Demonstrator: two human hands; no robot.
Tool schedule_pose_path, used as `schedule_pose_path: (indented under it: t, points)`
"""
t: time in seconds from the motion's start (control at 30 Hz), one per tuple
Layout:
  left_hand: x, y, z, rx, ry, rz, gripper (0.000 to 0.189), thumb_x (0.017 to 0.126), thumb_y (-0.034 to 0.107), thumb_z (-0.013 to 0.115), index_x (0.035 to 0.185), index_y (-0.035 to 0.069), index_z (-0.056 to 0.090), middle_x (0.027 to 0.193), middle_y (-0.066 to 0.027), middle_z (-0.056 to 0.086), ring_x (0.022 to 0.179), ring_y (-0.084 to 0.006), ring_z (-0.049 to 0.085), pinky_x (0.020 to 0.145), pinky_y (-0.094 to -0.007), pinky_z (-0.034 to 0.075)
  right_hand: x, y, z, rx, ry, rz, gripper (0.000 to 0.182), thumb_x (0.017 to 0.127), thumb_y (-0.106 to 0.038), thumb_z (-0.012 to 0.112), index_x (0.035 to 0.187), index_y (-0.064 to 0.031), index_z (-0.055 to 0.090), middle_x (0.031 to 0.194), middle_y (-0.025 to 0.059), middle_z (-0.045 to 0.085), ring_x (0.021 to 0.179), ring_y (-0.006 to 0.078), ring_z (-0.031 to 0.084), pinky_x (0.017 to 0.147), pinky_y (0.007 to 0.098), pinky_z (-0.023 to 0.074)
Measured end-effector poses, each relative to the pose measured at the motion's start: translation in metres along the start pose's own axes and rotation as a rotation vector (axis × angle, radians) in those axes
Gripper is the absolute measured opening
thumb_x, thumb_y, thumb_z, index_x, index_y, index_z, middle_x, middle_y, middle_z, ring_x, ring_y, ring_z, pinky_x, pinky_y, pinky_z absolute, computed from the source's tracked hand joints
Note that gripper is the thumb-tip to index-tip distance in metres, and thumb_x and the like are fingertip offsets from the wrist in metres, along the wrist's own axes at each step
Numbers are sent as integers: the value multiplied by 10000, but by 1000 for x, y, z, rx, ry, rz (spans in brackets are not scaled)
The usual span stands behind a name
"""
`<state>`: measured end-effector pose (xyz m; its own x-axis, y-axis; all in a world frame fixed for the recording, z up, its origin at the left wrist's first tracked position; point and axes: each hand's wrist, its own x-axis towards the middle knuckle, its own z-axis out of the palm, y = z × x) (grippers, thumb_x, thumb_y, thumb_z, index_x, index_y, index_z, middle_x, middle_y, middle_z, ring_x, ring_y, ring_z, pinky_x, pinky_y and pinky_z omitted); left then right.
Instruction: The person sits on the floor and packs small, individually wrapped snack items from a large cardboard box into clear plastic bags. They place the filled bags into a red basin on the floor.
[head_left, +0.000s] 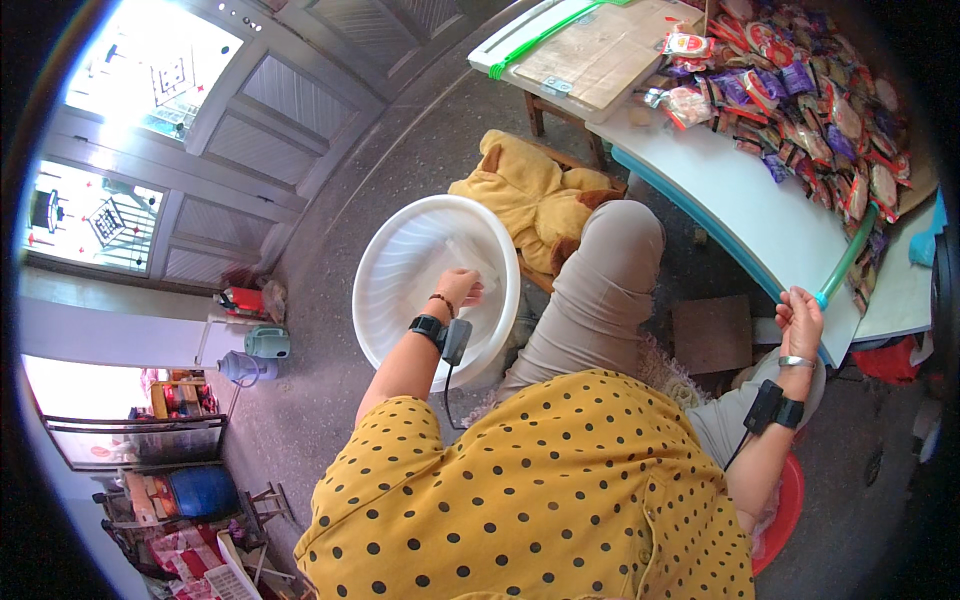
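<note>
My left hand (463, 289) is inside a large white plastic basin (361, 300), its fingers curled beside a pale, blurred translucent piece (472, 259). Whether the fingers grip that piece does not show. At the table's near corner, my right hand (799, 315) is turned partly up with bent fingers. It is beside the turquoise end of a green stick (851, 251); the picture does not settle if it holds the stick. The stick runs up to a large heap of small wrapped snack packets (810, 112) on the white table (720, 195). Both wrists wear black straps with small devices.
A folded yellow plush cloth (525, 187) rests on a wooden stool beyond the basin. A wooden board (600, 52) and a bright green plastic stick (544, 37) lie on the table's far part. A red basin (784, 517) stands by my right side. A brown block (711, 334) is under the table.
</note>
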<state>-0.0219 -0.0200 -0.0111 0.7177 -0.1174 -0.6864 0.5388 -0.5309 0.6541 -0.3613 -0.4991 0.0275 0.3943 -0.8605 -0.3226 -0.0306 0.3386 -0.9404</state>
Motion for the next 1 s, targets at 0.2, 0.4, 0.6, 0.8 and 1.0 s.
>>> schedule_pose_path:
  t: [0.2,0.4,0.6,0.8,1.0]
  points:
    - [-35,25,-13,-215,-111,137,184,862,241,601,858,64,552,764,-26,572,638,-110,533,572,-236,464,-2,-4,1,5,-5,-6,152,853,-183,610,937,-66,561,786,31,624,575,63,552,487,190,437]
    - [-81,78,-3,-302,-353,353,131,889,211,572,843,90,557,733,0,567,621,-69,513,573,-202,428,-10,-6,4,-5,-9,-13,146,857,-176,594,946,-63,567,789,35,627,582,69,561,500,189,449]
    - [-122,132,57,-234,-668,408,138,896,215,555,868,80,558,727,2,561,600,-84,534,541,-218,441,-21,-15,15,24,-112,-24,153,855,-168,582,952,-50,564,798,57,633,594,89,571,522,204,467]
    - [-167,162,174,128,-971,485,173,906,219,534,848,57,553,701,-3,550,599,-88,548,513,-218,458,-41,-35,26,109,-454,0,142,868,-198,596,886,-59,575,765,56,619,590,100,565,545,219,474]
    - [-181,145,273,511,-1083,560,214,892,225,547,840,18,545,667,-11,542,567,-92,544,497,-229,481,-53,-41,25,12,-751,66,286,867,-333,598,893,-48,601,789,38,626,657,102,580,624,227,479]
